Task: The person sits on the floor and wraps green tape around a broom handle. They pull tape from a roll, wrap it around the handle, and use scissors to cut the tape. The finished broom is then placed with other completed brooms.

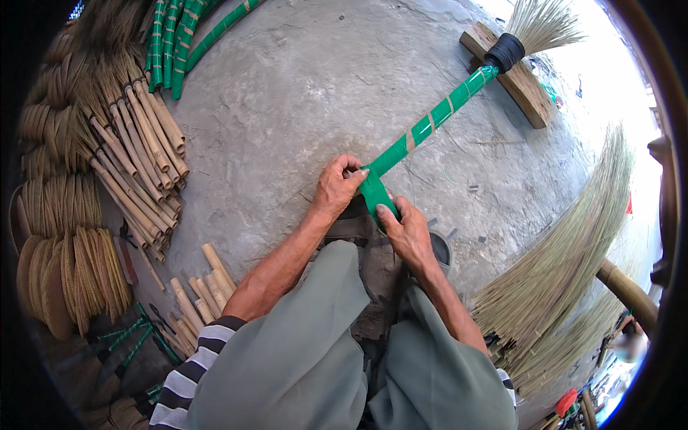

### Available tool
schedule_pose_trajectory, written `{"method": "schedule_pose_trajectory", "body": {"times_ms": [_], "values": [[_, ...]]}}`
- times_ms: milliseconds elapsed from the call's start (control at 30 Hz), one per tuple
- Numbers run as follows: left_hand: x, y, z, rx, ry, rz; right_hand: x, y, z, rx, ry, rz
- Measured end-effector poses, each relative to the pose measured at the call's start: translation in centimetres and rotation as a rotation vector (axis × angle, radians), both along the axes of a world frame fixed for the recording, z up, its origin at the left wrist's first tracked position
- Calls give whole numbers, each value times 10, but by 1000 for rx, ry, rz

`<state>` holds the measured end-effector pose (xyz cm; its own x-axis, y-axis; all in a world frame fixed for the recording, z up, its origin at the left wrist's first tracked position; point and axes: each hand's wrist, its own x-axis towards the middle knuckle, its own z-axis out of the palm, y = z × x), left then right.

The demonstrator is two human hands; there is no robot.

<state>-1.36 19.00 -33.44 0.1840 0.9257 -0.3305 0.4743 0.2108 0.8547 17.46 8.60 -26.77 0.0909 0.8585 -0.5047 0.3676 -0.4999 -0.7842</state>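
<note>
A broom handle (427,126) wrapped in a spiral of green tape, with tan gaps showing, slants up to the right. Its far end has a black binding (505,52) and straw bristles (542,30). My left hand (335,188) is closed on the handle's near end, thumb and fingers pinching it where the tape meets it. From there a wide strip of green tape (374,192) runs down to my right hand (408,231), which grips it between thumb and fingers. Whether a roll sits inside my right hand is hidden.
Under the broom's head lies a wooden block (534,97). Bamboo-handled brooms (136,158) and coiled bundles (72,272) line the left. Green-wrapped handles (175,43) lie at the far left. Cut bamboo sticks (204,294) lie by my left arm; loose straw (566,265) spreads at right.
</note>
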Motion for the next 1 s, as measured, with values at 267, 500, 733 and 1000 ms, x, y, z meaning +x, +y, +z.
{"method": "schedule_pose_trajectory", "body": {"times_ms": [267,500,733,1000], "values": [[-8,0,-19,-305,-323,176,-2,-2,-2,-25,41,-19],[-12,5,-19,-408,-464,82,0,-1,5,-59,74,-33],[-17,2,-19,-272,-202,13,1,-1,5,-95,48,-14],[-12,-7,-25,32,-42,243,0,-4,3,-18,121,-72]]}}
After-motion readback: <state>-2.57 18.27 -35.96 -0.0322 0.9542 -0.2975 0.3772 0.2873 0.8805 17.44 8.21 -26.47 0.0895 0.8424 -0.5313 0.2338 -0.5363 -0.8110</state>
